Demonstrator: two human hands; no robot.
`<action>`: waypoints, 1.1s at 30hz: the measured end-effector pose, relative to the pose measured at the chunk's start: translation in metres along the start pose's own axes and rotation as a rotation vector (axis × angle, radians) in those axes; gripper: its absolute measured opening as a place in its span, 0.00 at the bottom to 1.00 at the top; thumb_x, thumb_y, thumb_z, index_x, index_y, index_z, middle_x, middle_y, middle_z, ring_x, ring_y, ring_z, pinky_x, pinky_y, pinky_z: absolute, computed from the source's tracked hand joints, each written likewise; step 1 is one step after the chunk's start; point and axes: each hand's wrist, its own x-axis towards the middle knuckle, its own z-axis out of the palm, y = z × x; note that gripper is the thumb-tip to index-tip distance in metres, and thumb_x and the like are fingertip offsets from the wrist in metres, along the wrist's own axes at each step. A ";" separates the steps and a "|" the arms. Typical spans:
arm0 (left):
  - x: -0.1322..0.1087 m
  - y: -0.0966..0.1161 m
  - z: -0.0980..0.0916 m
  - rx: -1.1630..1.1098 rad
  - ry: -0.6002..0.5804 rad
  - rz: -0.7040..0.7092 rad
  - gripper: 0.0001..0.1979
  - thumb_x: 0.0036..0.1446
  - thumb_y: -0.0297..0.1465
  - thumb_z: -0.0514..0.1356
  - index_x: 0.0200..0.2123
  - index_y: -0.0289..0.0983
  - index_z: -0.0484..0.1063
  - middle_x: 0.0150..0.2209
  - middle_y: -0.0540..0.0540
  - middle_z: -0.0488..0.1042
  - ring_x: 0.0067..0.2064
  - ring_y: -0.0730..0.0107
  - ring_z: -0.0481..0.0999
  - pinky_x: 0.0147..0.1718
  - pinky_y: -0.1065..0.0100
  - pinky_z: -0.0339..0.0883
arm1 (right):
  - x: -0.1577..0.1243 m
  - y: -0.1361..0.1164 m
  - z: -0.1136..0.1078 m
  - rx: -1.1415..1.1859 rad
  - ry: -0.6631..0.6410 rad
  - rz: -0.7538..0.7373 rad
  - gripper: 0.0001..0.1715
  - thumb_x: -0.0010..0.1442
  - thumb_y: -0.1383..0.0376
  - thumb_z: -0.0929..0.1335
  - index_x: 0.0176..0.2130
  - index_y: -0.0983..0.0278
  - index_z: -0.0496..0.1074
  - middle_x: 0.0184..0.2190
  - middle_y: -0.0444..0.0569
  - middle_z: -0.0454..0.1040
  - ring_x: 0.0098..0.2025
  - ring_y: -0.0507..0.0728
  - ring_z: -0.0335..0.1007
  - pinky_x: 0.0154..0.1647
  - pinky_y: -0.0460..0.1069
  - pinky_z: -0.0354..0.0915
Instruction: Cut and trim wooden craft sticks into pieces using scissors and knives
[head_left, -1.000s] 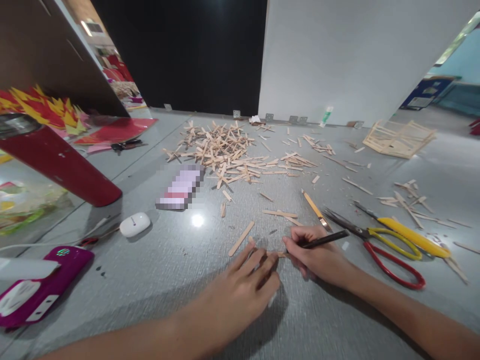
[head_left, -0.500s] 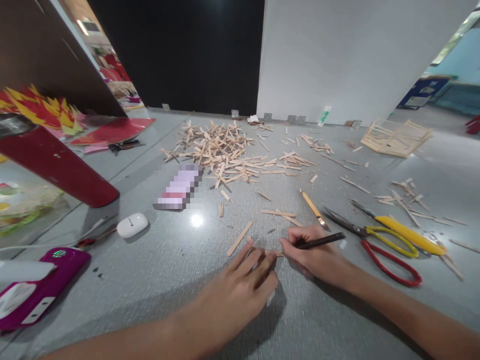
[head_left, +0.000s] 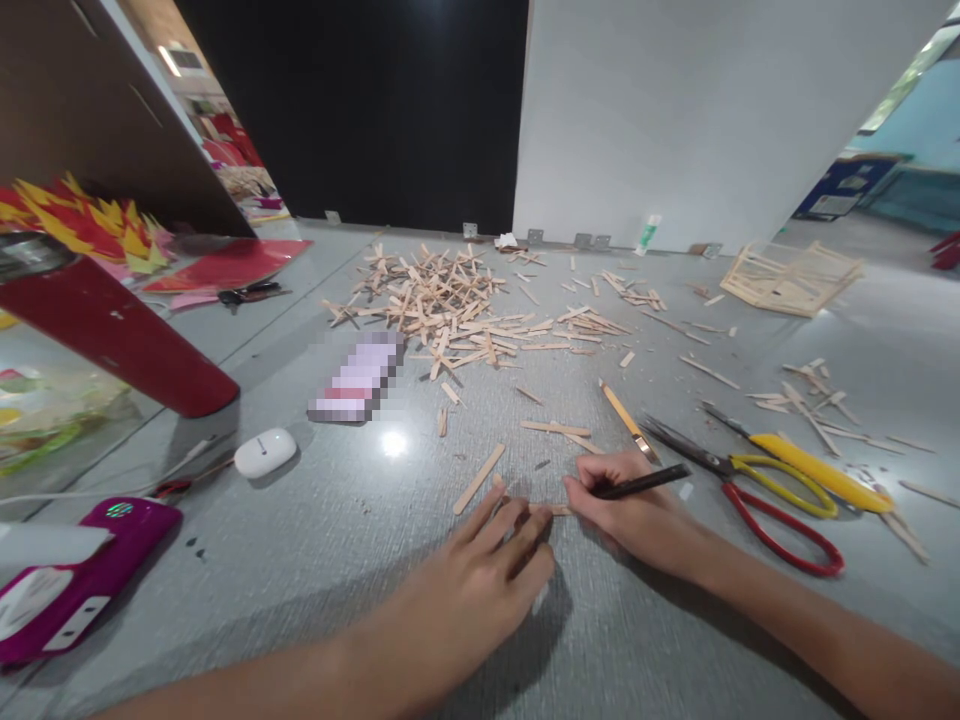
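Observation:
My left hand lies low over the table, its fingertips pressing down a thin wooden craft stick. Most of that stick is hidden under the fingers; a short end pokes out toward my right hand. Gripped in the right hand is a black pen, slanting up to the right, with its tip hidden by the fingers. Just beyond the left fingertips lies another craft stick. Further sticks rest ahead of both hands. A yellow-orange pencil-like tool with a metal end lies just past the right hand.
Scissors and a yellow cutter lie to the right. A pile of sticks covers the back middle, near a small stick frame. On the left are a phone, white mouse, red flask and purple device.
Almost nothing differs. Both hands stay in place over the stick, with at most a slight shift of the right fingers, and the view has moved marginally.

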 end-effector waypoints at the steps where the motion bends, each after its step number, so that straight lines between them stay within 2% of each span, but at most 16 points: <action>1: 0.000 0.000 0.000 -0.005 0.006 0.003 0.09 0.75 0.24 0.59 0.55 0.31 0.76 0.66 0.34 0.79 0.65 0.50 0.79 0.74 0.50 0.60 | 0.000 0.000 0.000 -0.008 0.001 -0.004 0.28 0.69 0.58 0.69 0.20 0.57 0.59 0.13 0.39 0.61 0.18 0.51 0.55 0.22 0.50 0.50; 6: -0.001 -0.001 0.000 -0.008 0.001 0.001 0.10 0.76 0.25 0.58 0.55 0.31 0.76 0.67 0.34 0.78 0.66 0.50 0.78 0.74 0.50 0.59 | 0.001 0.002 -0.001 -0.051 0.032 -0.035 0.29 0.68 0.59 0.69 0.20 0.57 0.55 0.15 0.38 0.56 0.21 0.51 0.50 0.24 0.51 0.47; 13: -0.002 0.000 -0.001 -0.035 -0.043 -0.013 0.12 0.75 0.23 0.58 0.57 0.32 0.75 0.69 0.34 0.76 0.68 0.50 0.76 0.75 0.49 0.57 | 0.001 -0.001 0.000 -0.083 0.034 -0.035 0.27 0.66 0.61 0.68 0.20 0.57 0.55 0.15 0.39 0.57 0.21 0.52 0.52 0.23 0.51 0.47; 17: -0.002 -0.001 -0.001 -0.028 -0.032 -0.008 0.12 0.75 0.24 0.59 0.57 0.32 0.75 0.69 0.34 0.76 0.68 0.49 0.77 0.75 0.50 0.58 | 0.002 -0.002 0.000 -0.096 0.053 -0.059 0.26 0.64 0.61 0.68 0.21 0.57 0.52 0.18 0.38 0.53 0.24 0.52 0.49 0.25 0.51 0.45; 23: -0.002 0.000 0.001 -0.005 -0.022 -0.008 0.11 0.76 0.25 0.58 0.57 0.32 0.76 0.68 0.35 0.77 0.67 0.50 0.77 0.74 0.50 0.60 | 0.001 0.000 -0.001 -0.082 0.042 -0.067 0.26 0.65 0.61 0.67 0.21 0.57 0.53 0.16 0.38 0.53 0.22 0.52 0.48 0.24 0.51 0.45; 28: -0.001 0.000 0.001 0.006 -0.004 -0.006 0.11 0.77 0.26 0.57 0.55 0.33 0.77 0.67 0.38 0.79 0.66 0.51 0.78 0.74 0.52 0.61 | 0.002 0.005 0.001 -0.056 0.054 -0.064 0.28 0.67 0.57 0.67 0.21 0.57 0.53 0.15 0.37 0.54 0.21 0.51 0.48 0.24 0.51 0.46; 33: -0.002 -0.001 0.003 -0.016 -0.018 0.004 0.11 0.74 0.24 0.59 0.56 0.31 0.76 0.69 0.33 0.76 0.68 0.48 0.77 0.75 0.50 0.60 | 0.003 0.004 0.004 -0.051 0.049 -0.056 0.29 0.68 0.53 0.68 0.21 0.57 0.55 0.16 0.37 0.54 0.22 0.51 0.47 0.25 0.51 0.47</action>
